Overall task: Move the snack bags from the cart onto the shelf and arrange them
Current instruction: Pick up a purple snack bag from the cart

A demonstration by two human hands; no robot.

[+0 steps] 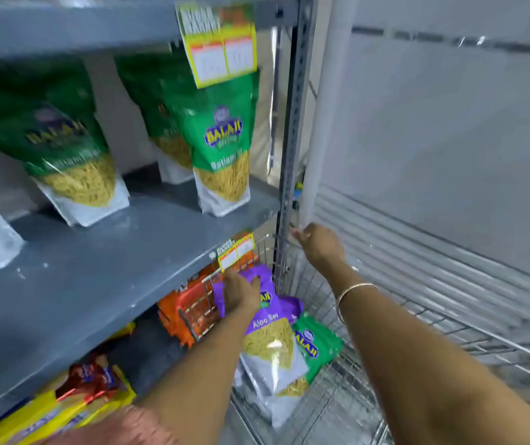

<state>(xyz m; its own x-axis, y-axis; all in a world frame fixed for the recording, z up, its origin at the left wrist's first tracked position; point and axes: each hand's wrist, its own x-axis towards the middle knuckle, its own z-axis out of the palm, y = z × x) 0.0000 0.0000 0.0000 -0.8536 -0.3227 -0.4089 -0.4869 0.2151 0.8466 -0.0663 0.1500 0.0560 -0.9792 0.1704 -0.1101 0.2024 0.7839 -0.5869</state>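
The purple snack bag (268, 329) lies in the wire cart (331, 399) at about five o'clock from the shelf (103, 271), atop a green bag (316, 345); it looks light, soft and crinkly, its film probably slick, its contents likely crushable, so a pinch at the flat top seal seems best; the left hand (240, 292) grasps its upper edge; the right hand (320, 244), fingers loosely curled, rests empty by the cart's far rim at twelve o'clock
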